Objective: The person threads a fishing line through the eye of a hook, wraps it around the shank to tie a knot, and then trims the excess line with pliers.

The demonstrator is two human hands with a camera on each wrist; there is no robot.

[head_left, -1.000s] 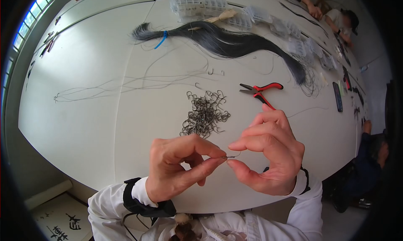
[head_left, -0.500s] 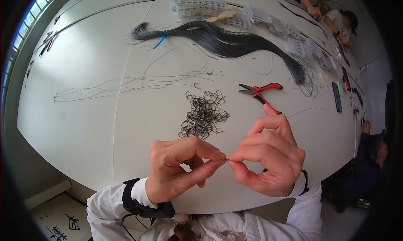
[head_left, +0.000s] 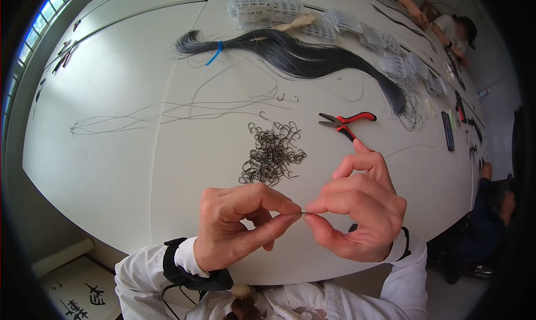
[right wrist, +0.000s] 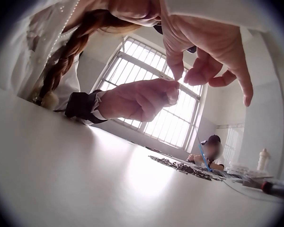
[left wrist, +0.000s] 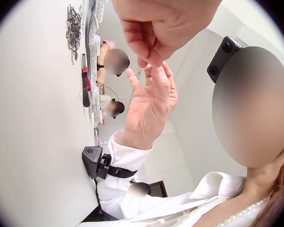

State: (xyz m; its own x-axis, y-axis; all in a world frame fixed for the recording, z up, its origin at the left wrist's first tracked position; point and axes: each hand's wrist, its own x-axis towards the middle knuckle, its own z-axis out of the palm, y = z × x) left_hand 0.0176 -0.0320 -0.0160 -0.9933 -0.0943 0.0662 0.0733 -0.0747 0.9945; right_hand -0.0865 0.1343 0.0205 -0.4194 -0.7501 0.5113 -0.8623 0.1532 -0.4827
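In the head view my left hand [head_left: 226, 222] pinches a tiny dark fishhook [head_left: 302, 212] between thumb and forefinger, most of it hidden by the fingertips. From the other side, my right hand [head_left: 365, 214] pinches its protruding end, thumb below and forefinger above, the other fingers raised. Both sets of fingertips nearly meet over the tabletop. Just beyond the hands lies a heap of dark fishhooks [head_left: 272, 152]. Red-handled pliers [head_left: 341, 121] rest with jaws apart beyond the right hand.
A long bundle of dark line [head_left: 290, 58], tied with a blue band [head_left: 214, 53], lies across the table. Behind it stand clear plastic boxes [head_left: 247, 10]. Several thin lines stretch leftward, with hooks near their right ends. A phone [head_left: 448, 130] lies at the right; other people sit around.
One second ago the right thumb and forefinger were apart around the hook's end, with a loop of thin line showing. They have since closed on it; the left hand has kept its pinch.
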